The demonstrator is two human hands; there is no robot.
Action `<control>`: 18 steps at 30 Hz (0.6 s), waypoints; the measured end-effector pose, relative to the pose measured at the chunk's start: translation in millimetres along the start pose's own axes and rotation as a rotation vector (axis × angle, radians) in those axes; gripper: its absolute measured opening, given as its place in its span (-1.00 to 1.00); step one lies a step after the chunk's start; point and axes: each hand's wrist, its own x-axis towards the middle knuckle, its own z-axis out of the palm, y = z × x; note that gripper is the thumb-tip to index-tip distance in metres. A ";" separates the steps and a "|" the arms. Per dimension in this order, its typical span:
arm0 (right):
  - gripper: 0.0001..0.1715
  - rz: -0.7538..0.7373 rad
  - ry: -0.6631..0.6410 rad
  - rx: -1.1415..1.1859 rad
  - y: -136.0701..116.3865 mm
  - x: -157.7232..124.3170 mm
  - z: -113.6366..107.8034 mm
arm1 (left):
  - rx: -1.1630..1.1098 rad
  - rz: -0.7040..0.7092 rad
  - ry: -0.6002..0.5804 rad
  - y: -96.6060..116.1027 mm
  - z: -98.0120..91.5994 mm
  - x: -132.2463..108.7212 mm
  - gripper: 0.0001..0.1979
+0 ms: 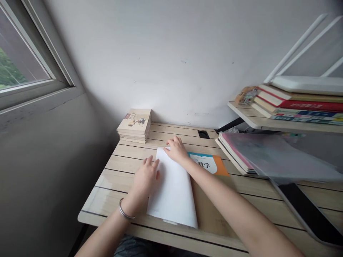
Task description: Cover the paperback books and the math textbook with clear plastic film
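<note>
A sheet of white paper [174, 194] lies lengthwise on the desk, covering the left part of a maths textbook [219, 166] with a blue, orange and brown cover. The book's right part shows beside the paper and beneath my right forearm. At the paper's left edge is my left hand [147, 175], fingers spread and bent, a metal bangle [125, 210] on its wrist. My right hand [175, 148] reaches over the book to the paper's top edge. Its fingers are slightly curled and apart, with the fingertips touching the paper there.
A stack of beige books [135, 125] stands at the desk's back left corner. To the right, a raised shelf [249, 119] bears more books [300, 105] and a white router [308, 84]. Books under a clear plastic folder [284, 157] and a dark flat device [311, 210] lie below.
</note>
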 end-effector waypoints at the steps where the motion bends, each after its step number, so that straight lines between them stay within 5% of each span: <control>1: -0.78 -0.004 0.007 0.002 0.3 -0.2 0.8 | -0.053 -0.039 0.032 -5.1 -2.3 6.2 -0.63; 7: -0.82 -0.003 0.026 -0.032 -3.6 0.0 -0.6 | -0.343 -0.473 0.020 -38.7 -9.7 50.2 -0.62; 18: -0.79 0.033 0.023 -0.037 -4.9 4.7 -4.4 | -0.825 -0.648 -0.090 -47.3 1.0 72.1 -0.79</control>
